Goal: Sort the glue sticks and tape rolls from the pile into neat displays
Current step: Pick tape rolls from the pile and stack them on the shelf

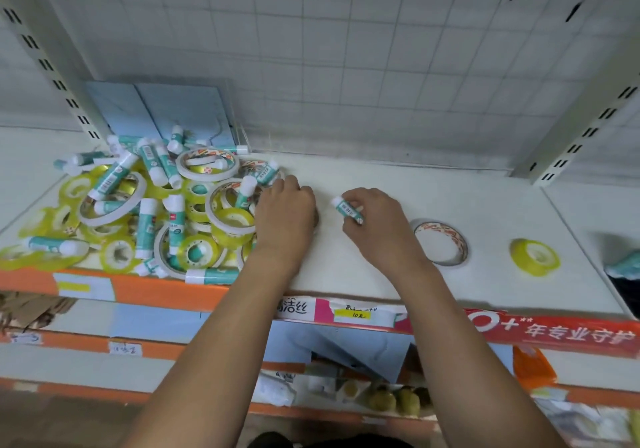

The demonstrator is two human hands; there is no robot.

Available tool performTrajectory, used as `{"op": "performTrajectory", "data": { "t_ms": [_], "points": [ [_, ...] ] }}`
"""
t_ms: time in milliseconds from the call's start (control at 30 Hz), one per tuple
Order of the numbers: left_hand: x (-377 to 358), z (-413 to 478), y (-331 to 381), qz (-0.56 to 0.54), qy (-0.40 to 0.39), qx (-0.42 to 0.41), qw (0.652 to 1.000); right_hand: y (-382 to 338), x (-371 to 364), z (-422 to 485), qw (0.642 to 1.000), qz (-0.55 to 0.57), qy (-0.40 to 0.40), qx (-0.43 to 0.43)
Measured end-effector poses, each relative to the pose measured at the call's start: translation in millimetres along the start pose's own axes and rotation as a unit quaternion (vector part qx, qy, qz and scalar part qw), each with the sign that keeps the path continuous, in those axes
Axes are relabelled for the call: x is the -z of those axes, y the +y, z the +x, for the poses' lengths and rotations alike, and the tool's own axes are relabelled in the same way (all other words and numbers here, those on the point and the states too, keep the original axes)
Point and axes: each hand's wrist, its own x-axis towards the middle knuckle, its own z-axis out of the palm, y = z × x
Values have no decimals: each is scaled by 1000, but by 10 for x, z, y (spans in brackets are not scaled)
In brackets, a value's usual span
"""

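Note:
A jumbled pile point(145, 205) of teal-and-white glue sticks and yellow and white tape rolls covers the left part of the white shelf point(485, 205). My left hand point(285, 212) lies at the pile's right edge, fingers curled down over something I cannot make out. My right hand point(375, 220) grips a glue stick point(347, 209), white cap pointing left, just above the shelf. To the right, a white tape roll point(441, 243) and a yellow tape roll point(535, 257) lie flat, apart from each other.
Light blue boards point(162, 111) lean against the back grid panel behind the pile. A teal object point(623, 267) lies at the shelf's right edge. The orange shelf front point(166, 291) carries price labels. Lower shelves hold assorted goods.

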Motion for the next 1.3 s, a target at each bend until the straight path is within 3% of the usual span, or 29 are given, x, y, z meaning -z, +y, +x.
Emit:
{"op": "performTrajectory", "data": {
  "t_ms": [133, 367, 733, 1000, 1300],
  "points": [
    [-40, 31, 54, -9, 5, 11, 1000, 60, 89, -69, 1000, -12, 1, 6],
    [124, 5, 453, -152, 71, -100, 981, 284, 415, -294, 997, -53, 60, -20],
    [184, -34, 1746, -255, 23, -261, 931, 1210, 1232, -978, 980, -97, 127, -122],
    [286, -36, 2965, -281, -6, -304, 910, 2076, 1981, -1341, 974, -99, 147, -140],
    [164, -159, 3734, -232, -57, -275, 931, 2691, 2287, -1604, 983, -93, 114, -109]
  ]
}}
